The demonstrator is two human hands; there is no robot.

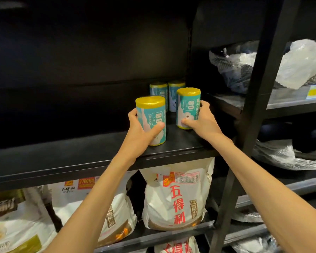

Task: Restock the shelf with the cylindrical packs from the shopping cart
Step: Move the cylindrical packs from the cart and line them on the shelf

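Both hands up at the black shelf (80,152), each w/ one cylindrical pack. Left hand (140,132) grips the left pack (151,117): thumb across its front, fingers curled round the far left side. Pack stands upright near the shelf's front edge; can't tell if its base is fully down. Right hand (201,119) grips the right pack (188,106) from the right, thumb low on the front, fingers wrapped behind. This pack is upright too, further back on the shelf, close to the right end.

Packs are teal-and-white w/ yellow caps, "80" printed on the label. Two more of the same, the back packs (167,94), stand side by side just behind the held ones, toward the rear right corner of the shelf.

Shelf below holds big white flour bags (177,196) w/ red Chinese lettering. Right of the black upright post (263,88), neighbouring shelves carry dark items in clear plastic wrap (263,64).
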